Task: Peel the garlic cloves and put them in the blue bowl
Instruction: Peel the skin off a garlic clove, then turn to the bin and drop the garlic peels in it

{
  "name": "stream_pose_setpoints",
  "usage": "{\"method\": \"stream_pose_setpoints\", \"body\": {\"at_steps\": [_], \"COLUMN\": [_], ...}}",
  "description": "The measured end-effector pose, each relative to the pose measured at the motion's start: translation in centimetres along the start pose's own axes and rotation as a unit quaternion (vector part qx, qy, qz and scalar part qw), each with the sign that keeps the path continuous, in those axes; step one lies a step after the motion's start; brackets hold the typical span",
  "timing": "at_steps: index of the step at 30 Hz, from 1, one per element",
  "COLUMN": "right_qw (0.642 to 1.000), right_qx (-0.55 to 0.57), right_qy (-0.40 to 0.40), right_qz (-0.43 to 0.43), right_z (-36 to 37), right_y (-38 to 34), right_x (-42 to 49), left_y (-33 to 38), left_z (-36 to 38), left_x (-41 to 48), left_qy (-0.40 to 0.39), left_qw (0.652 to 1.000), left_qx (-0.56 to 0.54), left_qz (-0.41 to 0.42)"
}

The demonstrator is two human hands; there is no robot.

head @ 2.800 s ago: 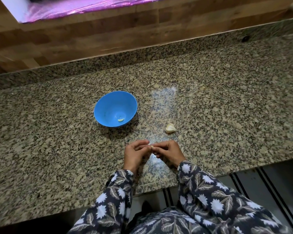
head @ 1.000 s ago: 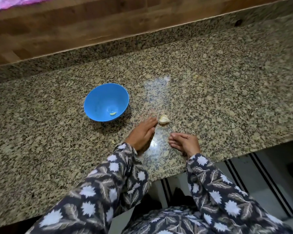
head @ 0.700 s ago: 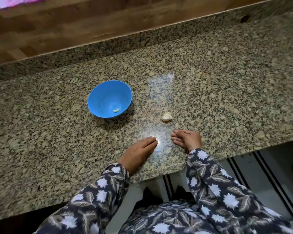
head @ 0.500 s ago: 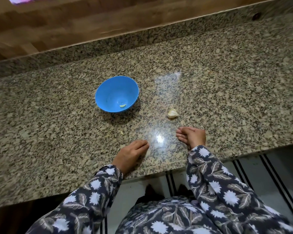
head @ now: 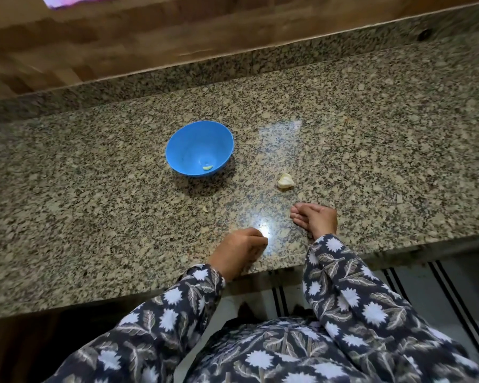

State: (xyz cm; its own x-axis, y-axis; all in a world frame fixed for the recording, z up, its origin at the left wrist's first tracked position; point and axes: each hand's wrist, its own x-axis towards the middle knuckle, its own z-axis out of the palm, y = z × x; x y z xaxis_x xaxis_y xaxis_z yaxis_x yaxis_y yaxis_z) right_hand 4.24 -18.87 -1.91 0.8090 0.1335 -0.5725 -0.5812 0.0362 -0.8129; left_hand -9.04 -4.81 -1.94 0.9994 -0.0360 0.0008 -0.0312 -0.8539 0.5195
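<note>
Left hand [head: 237,250] and right hand [head: 314,219] lie curled on the speckled granite surface [head: 94,217]; whether either holds anything is unclear; round blue plastic bowl [head: 186,145] holds one pale peeled garlic clove [head: 208,167].

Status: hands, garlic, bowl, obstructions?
Left hand curled at counter edge, right hand resting on counter; grip contents unclear. One clove in blue bowl, garlic piece loose right of it. Path to bowl open.

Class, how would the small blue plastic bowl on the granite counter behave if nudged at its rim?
The blue plastic bowl probably slides easily: the speckled granite counter shows polished glare. Likely light, holding one small garlic clove. Its tapered base may let it tip.
</note>
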Motion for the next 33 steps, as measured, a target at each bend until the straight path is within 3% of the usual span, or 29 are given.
{"method": "stream_pose_setpoints", "body": {"at_steps": [3,5,8,12,15,16,17,18,20,21,23,26,33], "right_qw": [1.000,1.000,1.000,0.999,0.998,0.998,0.998,0.996,0.989,0.982,0.959,0.902,0.760], "right_qx": [0.003,0.000,-0.004,-0.040,-0.057,-0.056,-0.057,-0.058,-0.058,-0.069,-0.118,-0.174,-0.304], "right_qy": [-0.009,-0.010,-0.010,0.013,0.010,-0.004,-0.025,-0.055,-0.129,-0.167,-0.249,-0.381,-0.551], "right_qz": [-0.001,-0.003,0.002,0.015,0.022,0.026,0.030,0.035,0.051,0.058,0.070,0.108,0.164], "right_z": [-0.1,-0.1,-0.1,0.2,0.9,1.3,1.9,2.8,5.2,6.6,9.9,14.8,24.4], "right_y": [0.0,0.1,0.0,-0.4,-0.9,-1.0,-1.0,-0.9,-0.1,0.5,1.9,4.8,15.0], "right_x": [-0.1,-0.1,-0.1,-0.4,-1.4,-1.9,-2.4,-3.0,-4.3,-5.0,-7.0,-10.8,-21.5], "left_y": [-0.4,-0.4,-0.1,0.4,1.1,0.8,0.1,-0.7,-2.0,-2.8,-3.9,-4.7,-4.9], "left_z": [-0.2,-0.5,-0.7,-0.3,-1.3,-1.9,-2.5,-3.4,-5.3,-6.0,-6.5,-6.4,-4.5], "left_x": [-0.1,0.0,-0.2,-0.1,0.1,0.0,-0.2,-0.8,-3.0,-4.5,-8.4,-15.7,-33.2], "left_qy": [-0.063,-0.064,-0.074,-0.085,-0.017,0.019,0.058,0.096,0.186,0.245,0.354,0.481,0.667], "left_qw": [0.990,0.980,0.977,0.986,0.973,0.938,0.875,0.781,0.555,0.455,0.326,0.214,0.036], "left_qx": [0.098,0.128,0.137,0.139,0.020,-0.096,-0.248,-0.410,-0.667,-0.737,-0.783,-0.766,-0.690], "left_qz": [0.083,0.141,0.145,0.013,-0.230,-0.331,-0.413,-0.461,-0.460,-0.436,-0.394,-0.369,-0.279]}}
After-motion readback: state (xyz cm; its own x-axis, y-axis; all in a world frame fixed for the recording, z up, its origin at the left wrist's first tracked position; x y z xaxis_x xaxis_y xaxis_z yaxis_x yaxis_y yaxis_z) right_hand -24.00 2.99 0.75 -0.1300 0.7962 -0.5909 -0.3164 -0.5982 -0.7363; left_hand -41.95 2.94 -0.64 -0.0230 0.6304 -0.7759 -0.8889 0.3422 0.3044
